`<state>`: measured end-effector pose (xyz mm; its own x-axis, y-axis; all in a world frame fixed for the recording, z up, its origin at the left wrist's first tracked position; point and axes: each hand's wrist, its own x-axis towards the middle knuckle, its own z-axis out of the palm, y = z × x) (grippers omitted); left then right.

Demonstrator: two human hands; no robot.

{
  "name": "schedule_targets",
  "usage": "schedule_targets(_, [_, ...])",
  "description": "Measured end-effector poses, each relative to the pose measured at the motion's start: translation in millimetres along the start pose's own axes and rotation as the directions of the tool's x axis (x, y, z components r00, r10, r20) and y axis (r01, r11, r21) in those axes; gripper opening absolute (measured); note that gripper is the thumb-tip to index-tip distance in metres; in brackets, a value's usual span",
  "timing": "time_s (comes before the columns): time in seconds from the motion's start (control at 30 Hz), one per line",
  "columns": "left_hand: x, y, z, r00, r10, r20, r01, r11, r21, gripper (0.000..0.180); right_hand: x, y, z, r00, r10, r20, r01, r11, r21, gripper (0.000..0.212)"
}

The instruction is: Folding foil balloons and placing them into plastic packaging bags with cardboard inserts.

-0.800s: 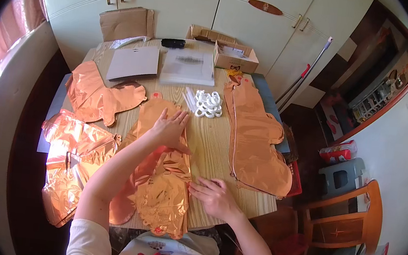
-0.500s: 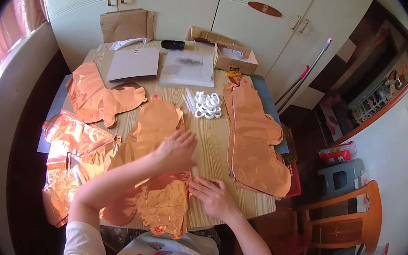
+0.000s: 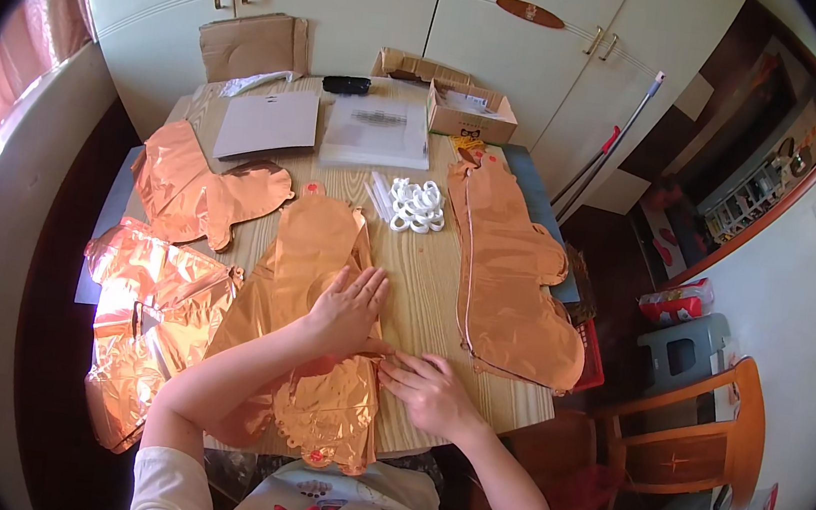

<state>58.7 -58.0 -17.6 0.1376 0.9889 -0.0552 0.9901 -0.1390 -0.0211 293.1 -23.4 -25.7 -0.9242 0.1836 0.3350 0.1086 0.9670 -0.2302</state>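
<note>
Left hand: palm down on the middle foil, fingers stretched out and side by side, not gripping.
Right hand: fingertips at the foil's right edge, palm over the table. Can't tell if it pinches the edge.
Hand gap: very close, left thumb by the right fingertips; contact between them unclear.
Middle foil: copper-coloured, lies at the near side of the table in front of the person, rounded end pointing away, crumpled end at the near edge.
Right foil: lies flat along the right side, apart from both hands.
Left foils: one far, one near; the near one is creased and catches bright light.
White rings: clustered beyond the hands, between middle and right foils; clear strips just left of them.
Far side: pale board, then clear sheets to its right, black item behind, carton at far right.
Off table: wooden chair to the right.
</note>
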Motion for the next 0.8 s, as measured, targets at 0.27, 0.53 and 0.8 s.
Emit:
schedule_targets(0.27, [37.5,-38.2,-1.9,0.991,-0.104,0.087,0.102,0.994,0.03,0.113,-2.0,-1.5,-1.0,1.0,-0.003,0.0,0.003,1.0,0.023,0.034])
schedule_targets(0.53, [69.0,-82.6,-2.2,0.981,-0.156,0.116,0.158,0.987,-0.008,0.108,-0.8,-1.1,-2.8,1.0,-0.019,0.013,0.018,0.999,0.028,0.035])
schedule_targets(0.8, [73.2,-103.1,-5.1,0.933,-0.293,-0.209,0.324,0.937,0.13,0.082,-2.6,0.1,-0.8,1.0,-0.014,0.012,0.014,0.999,0.036,0.036])
